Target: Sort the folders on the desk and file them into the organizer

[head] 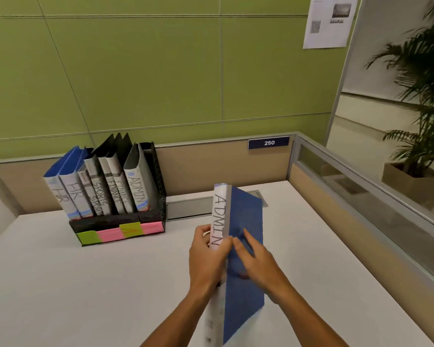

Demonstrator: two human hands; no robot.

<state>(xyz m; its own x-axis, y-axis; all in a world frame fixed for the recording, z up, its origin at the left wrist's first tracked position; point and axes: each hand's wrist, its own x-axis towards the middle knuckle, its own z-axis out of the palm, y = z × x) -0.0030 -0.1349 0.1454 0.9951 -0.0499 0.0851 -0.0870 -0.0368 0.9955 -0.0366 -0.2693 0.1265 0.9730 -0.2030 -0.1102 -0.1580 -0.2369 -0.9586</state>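
While organizer (118, 225) holds seven folders (103, 186)

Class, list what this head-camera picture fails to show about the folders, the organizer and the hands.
- Blue ADMIN folder: lower end cut off by the bottom edge.
- Right hand: motion-blurred, so its contact with the cover is unclear.
- Left hand: fingertips hidden behind the spine.
- Sticky notes on the organizer: writing too small.
- Third filed folder: spine label mostly hidden by neighbouring folders.
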